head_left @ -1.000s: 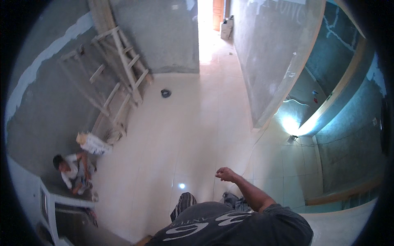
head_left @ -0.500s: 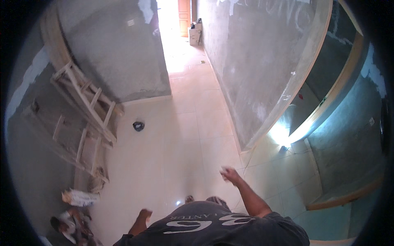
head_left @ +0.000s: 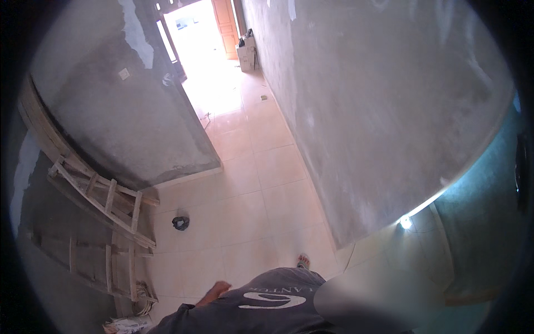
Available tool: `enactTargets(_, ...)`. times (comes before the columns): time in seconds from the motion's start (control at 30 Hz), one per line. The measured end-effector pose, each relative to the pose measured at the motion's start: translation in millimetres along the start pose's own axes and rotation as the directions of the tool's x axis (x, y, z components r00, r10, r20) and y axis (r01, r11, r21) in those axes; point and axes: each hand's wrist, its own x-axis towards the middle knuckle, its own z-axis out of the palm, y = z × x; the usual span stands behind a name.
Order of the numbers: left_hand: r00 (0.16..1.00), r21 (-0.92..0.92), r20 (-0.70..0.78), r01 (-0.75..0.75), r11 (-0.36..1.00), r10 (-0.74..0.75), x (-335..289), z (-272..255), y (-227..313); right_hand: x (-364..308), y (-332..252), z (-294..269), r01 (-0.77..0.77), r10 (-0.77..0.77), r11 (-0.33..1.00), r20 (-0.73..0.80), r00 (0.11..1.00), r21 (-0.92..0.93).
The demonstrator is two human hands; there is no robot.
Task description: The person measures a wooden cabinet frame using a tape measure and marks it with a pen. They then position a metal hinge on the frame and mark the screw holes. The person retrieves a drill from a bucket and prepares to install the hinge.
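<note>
My left hand (head_left: 218, 290) hangs low beside the dark printed shirt (head_left: 272, 300), its fingers loosely curled with nothing showing in them. It touches nothing and is above the pale tiled floor. My right hand does not show; a smeared pale patch covers the lower right, where that arm would be. One foot (head_left: 303, 260) is stepping forward on the tiles. Ahead on the left lies a small black plastic bag (head_left: 180, 223) with something whitish in its opening.
Wooden ladders (head_left: 105, 196) lean along the left wall, with a bundle of cord (head_left: 146, 298) and a paper sack (head_left: 128, 324) below. A grey plastered wall (head_left: 384, 111) flanks the right. Stacked boxes (head_left: 246, 55) stand by the bright doorway. A lit lamp (head_left: 405, 222) is on the floor.
My view has shifted forward and turned right; the wall looms larger. My right hand has left view, and so has the crouching person at lower left. My left hand appears slightly farther right.
</note>
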Motion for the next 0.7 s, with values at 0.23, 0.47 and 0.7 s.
enactTargets(0.23,0.862,-0.904,0.211,0.352,0.242,-0.462,82.1,-100.3,31.1,178.3,-113.5,-348.2,0.217,-0.124,0.939,-0.326,0.937,0.268)
enactTargets(0.47,0.838,-0.978,0.109,0.186,0.093,-0.535,172.3,-211.0,-46.9,302.0,-229.5,-583.0,0.129,0.039,0.889,-0.352,0.935,0.440)
enactTargets(0.7,0.881,-0.955,-0.227,-0.117,0.274,-0.416,277.6,-369.9,-188.0,379.2,-215.3,-665.5,0.221,-0.201,0.918,0.093,0.975,-0.328)
